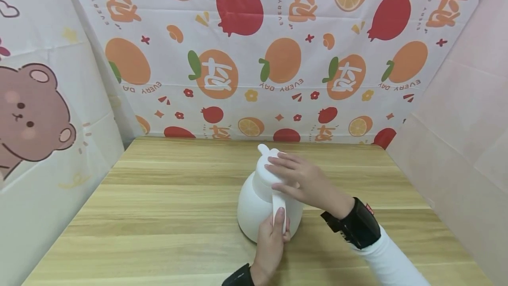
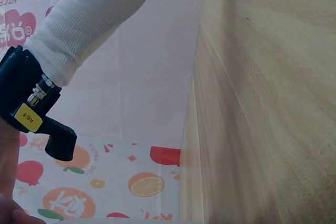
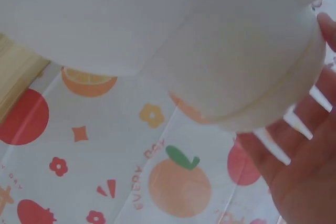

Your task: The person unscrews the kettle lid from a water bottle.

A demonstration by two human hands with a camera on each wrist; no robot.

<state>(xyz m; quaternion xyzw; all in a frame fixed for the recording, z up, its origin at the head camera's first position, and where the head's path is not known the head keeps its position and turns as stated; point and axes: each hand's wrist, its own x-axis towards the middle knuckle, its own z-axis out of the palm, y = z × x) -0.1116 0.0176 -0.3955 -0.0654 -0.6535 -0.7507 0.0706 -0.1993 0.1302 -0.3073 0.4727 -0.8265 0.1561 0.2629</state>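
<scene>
A white round-bodied jug (image 1: 254, 211) with a short spout stands on the wooden table. My left hand (image 1: 270, 239) grips its handle (image 1: 279, 202) low down, thumb lying along the outside. Over the white lid (image 1: 263, 169), my right hand (image 1: 303, 180) rests with its fingers straight and spread. The right wrist view shows the jug's pale body (image 3: 105, 19) up close, with spread fingers (image 3: 299, 129) at the lid's rim. Only a white edge of the jug (image 2: 126, 221) shows in the left wrist view, below the right forearm.
The wooden table (image 1: 158, 211) reaches back to a fruit-print cloth (image 1: 242, 57). A cloth with a bear picture (image 1: 35, 114) hangs at the left, a plain pale one (image 1: 464, 114) at the right. Both wrists wear black bands (image 1: 359, 224).
</scene>
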